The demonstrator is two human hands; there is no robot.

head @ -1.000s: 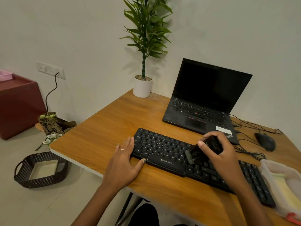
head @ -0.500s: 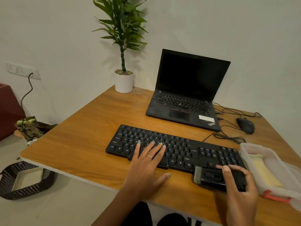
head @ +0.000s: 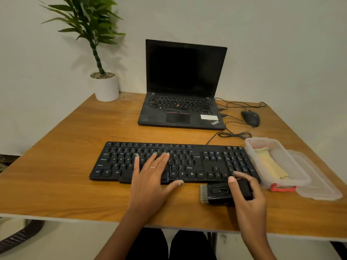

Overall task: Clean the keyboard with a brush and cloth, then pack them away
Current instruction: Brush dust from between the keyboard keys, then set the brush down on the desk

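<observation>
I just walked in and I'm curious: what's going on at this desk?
A person is cleaning a black keyboard on a wooden desk. The left hand lies flat on the keys, steadying it. The right hand grips a small black brush just in front of the keyboard's right end, bristles pointing left. To the right sits an open plastic box with a yellowish cloth inside, its lid beside it. A laptop, mouse and potted plant stand further back.
</observation>
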